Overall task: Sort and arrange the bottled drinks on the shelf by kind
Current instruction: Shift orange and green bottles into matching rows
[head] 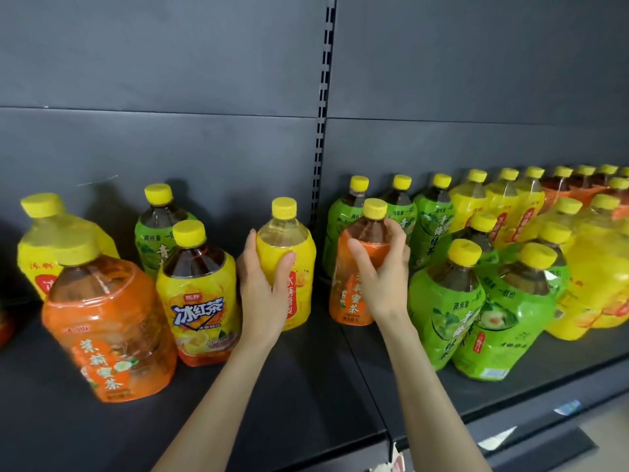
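Yellow bottle [301,253] in L hand [262,294], orange bottle [347,291] in R hand [386,277].

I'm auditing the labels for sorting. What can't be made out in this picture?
Head view.
Label of held yellow bottle: partly hidden by the left hand.
Label of held orange bottle: right side hidden by the right hand.
Far-right back-row bottles: small, cut by the edge.
Red-orange thing at left edge: cut off.

Far-right yellow bottles [609,277] partly off-frame.

L hand [263,287] grips yellow btl [303,284], R hand [384,277] grips orange btl [347,294], both upright on shelf [306,386].
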